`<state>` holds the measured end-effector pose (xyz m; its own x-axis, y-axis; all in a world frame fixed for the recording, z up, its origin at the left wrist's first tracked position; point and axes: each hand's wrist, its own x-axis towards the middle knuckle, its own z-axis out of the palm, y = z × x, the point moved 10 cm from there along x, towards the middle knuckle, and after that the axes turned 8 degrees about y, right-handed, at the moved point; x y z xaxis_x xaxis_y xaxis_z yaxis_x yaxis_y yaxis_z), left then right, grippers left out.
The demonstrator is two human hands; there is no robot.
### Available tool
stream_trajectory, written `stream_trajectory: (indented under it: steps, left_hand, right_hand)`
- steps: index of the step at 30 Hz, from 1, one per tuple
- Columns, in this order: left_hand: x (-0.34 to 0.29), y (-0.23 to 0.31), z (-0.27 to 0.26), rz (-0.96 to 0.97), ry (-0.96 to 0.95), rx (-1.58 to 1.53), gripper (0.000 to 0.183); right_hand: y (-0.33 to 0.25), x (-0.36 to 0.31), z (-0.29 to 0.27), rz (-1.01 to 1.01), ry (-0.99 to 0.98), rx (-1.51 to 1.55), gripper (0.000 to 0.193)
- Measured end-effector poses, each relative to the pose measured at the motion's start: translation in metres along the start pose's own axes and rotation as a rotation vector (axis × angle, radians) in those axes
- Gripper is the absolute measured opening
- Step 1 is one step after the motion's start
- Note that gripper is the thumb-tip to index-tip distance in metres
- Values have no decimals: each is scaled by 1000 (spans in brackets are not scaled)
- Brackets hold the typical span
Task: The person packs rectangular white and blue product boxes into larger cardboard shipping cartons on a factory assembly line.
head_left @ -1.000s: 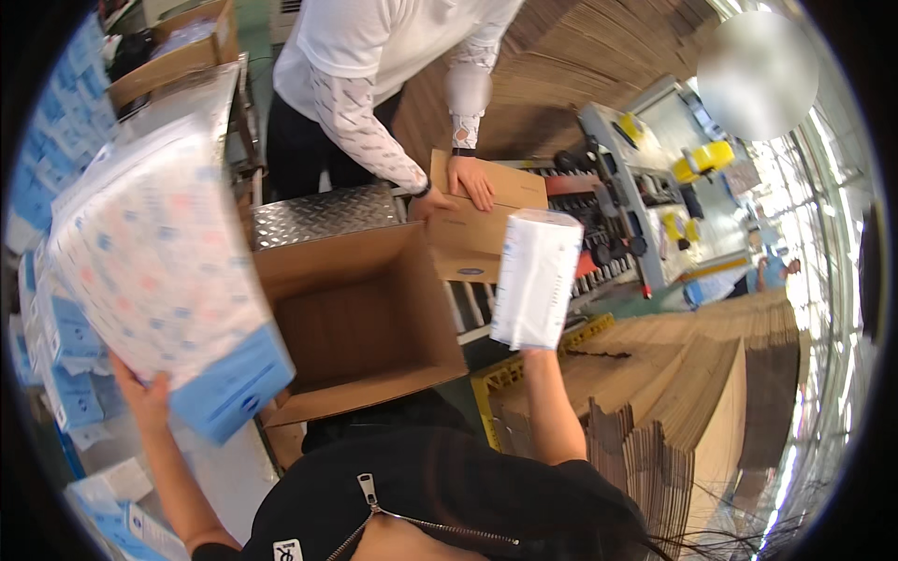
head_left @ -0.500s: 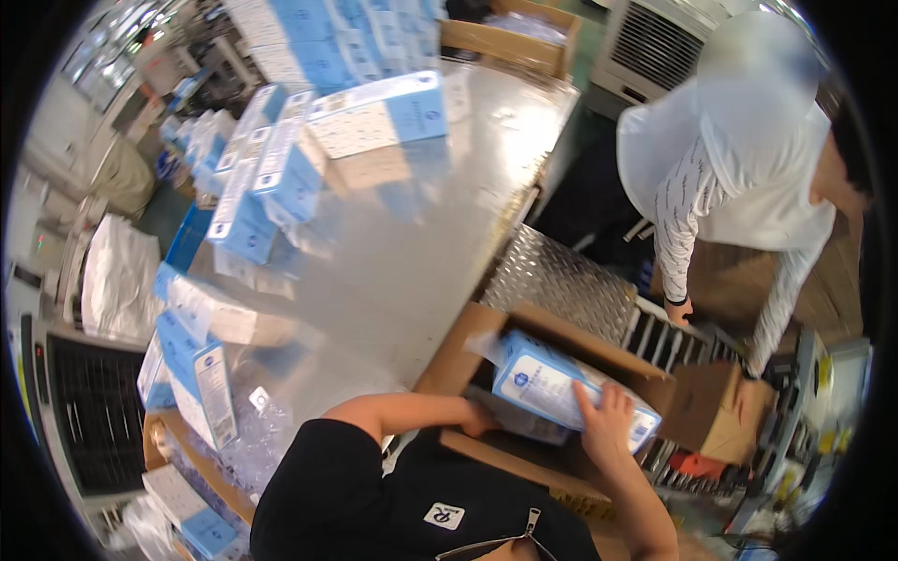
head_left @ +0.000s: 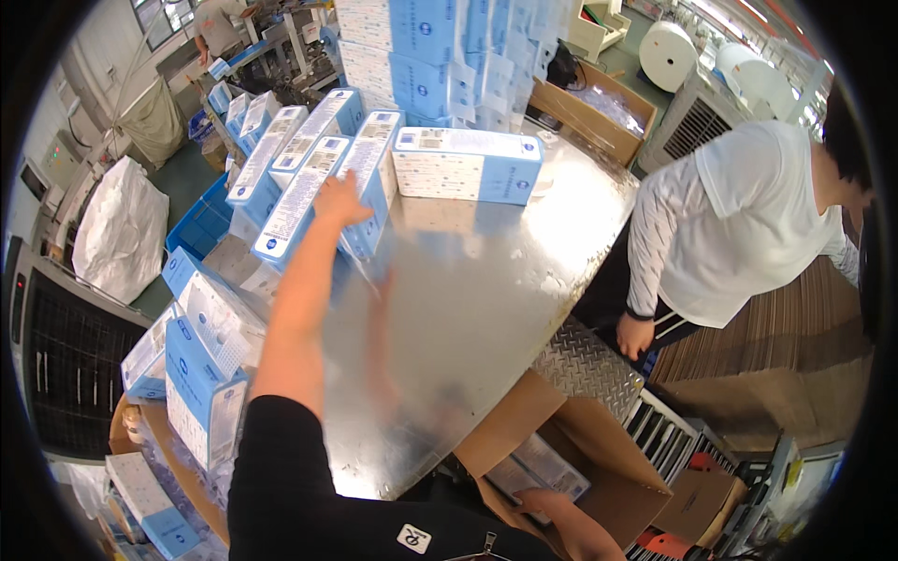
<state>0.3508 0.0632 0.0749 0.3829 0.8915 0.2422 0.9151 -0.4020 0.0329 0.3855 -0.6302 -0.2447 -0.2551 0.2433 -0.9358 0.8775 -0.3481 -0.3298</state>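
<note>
My left hand (head_left: 341,199) reaches across the metal table (head_left: 440,318) to a row of blue-and-white boxes. Its fingers are apart and rest over the neighbouring upper edges of one box (head_left: 301,208) and the box (head_left: 372,178) to its right. Down at the lower right, my right hand (head_left: 543,505) is inside an open cardboard carton (head_left: 613,449). Its fingers lie stretched along the near edge of a blue-and-white pack (head_left: 538,467) in the carton; the fingertips are partly hidden.
Another box (head_left: 468,164) lies crosswise behind the row, before a tall stack of boxes (head_left: 402,65). Several boxes (head_left: 201,374) lean at the left above a carton of clear plastic. The right-hand carton stands by a roller conveyor (head_left: 645,425). A co-worker (head_left: 748,206) stands at the right.
My left hand has left the carton and reached far forward to the boxes on the table. The box my right hand held above the carton now appears lower, inside it. The co-worker has straightened up.
</note>
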Motion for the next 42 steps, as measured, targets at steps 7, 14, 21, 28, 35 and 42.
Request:
stream_trajectory:
  steps: [7,14,21,28,35,42]
  left_hand:
    - [-173,9,-17,158,-161,-209,83]
    - [-114,-42,-88,90,208,-328,100]
    - [-90,-68,-3,-1,-246,-121,104]
    - [-249,22,-45,260,-281,-95,100]
    - [-250,96,-84,182,-614,-1496,90]
    - [-474,320,-112,1503,-659,-910,83]
  right_hand:
    - [-129,-238,-286,-336,1355,128,55]
    - [-317,-196,-366,-787,1381,-944,83]
    - [-303,-174,-329,-675,1283,-741,74]
    - [-233,-266,-252,-549,1609,-733,45]
    - [40,-432,-19,-223,1710,1459,80]
    - [101,-392,191,-435,2219,2381,80]
